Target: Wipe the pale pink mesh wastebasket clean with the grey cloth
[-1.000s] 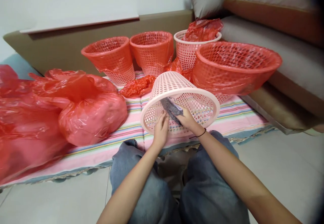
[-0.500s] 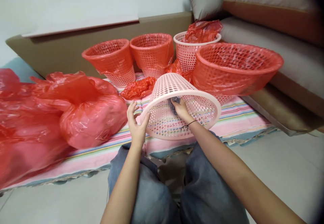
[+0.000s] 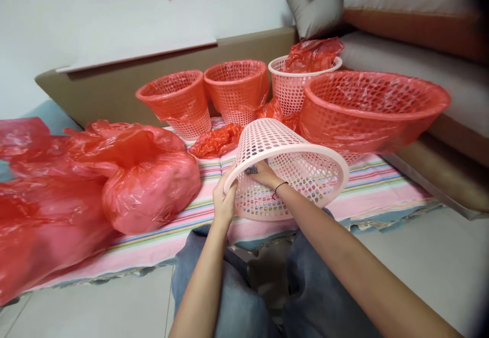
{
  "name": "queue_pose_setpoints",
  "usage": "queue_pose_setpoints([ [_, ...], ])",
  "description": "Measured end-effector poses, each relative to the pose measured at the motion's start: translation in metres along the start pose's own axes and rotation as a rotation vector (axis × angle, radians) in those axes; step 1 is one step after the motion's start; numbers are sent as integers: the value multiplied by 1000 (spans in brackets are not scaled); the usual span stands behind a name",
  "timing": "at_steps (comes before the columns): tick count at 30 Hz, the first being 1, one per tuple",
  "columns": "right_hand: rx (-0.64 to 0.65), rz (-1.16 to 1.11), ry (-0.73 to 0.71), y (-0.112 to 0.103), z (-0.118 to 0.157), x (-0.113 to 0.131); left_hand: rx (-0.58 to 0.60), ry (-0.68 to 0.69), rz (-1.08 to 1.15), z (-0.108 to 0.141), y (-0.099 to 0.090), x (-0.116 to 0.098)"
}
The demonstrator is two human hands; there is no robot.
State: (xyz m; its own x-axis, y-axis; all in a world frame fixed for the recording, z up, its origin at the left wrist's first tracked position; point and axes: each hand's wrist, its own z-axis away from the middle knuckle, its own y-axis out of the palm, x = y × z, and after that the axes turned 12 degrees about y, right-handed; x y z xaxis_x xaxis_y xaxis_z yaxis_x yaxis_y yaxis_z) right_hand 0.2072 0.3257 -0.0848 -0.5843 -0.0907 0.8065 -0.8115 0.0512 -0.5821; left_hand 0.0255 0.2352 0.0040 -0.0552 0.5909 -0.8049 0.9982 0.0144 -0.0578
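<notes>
A pale pink perforated plastic basket (image 3: pixel 273 137) lies tipped on its side, its wide mouth facing me. My left hand (image 3: pixel 224 200) is closed around the left part of its rim, thumb on the near side. Reaching in through the mouth, my right hand (image 3: pixel 264 175) presses a dark grey cloth (image 3: pixel 251 169) against the basket's inner left wall. Only part of the cloth shows; the fingers and the rim cover the rest. Under the basket is a striped pink cover (image 3: pixel 208 200).
Behind stand baskets lined with red plastic bags, including a left one (image 3: pixel 173 96), a middle one (image 3: pixel 237 86) and a large right one (image 3: pixel 376 109). A white basket (image 3: pixel 284 91) holds red plastic. Full red bags (image 3: pixel 148 190) lie left; cushions (image 3: pixel 412 63) are stacked right.
My left hand has closed onto the basket's rim from beside it. My right hand has shifted with the grey cloth toward the left inner wall. The view has moved slightly.
</notes>
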Motion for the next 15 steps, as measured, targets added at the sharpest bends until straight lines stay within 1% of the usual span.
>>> queue_pose_setpoints([
  [5, 51, -31, 130, -7, -7, -2, -38, -32, 7, 4, 5, 7],
  [8, 81, -63, 167, -13, -7, 0, -89, -36, 12, 10, 11, 12],
  [11, 126, -117, 138, -20, -1, 10, -138, -35, 32, 17, 17, 17],
  [15, 216, -184, 65, -30, 14, 27, -174, -29, 65, 24, 22, 24],
])
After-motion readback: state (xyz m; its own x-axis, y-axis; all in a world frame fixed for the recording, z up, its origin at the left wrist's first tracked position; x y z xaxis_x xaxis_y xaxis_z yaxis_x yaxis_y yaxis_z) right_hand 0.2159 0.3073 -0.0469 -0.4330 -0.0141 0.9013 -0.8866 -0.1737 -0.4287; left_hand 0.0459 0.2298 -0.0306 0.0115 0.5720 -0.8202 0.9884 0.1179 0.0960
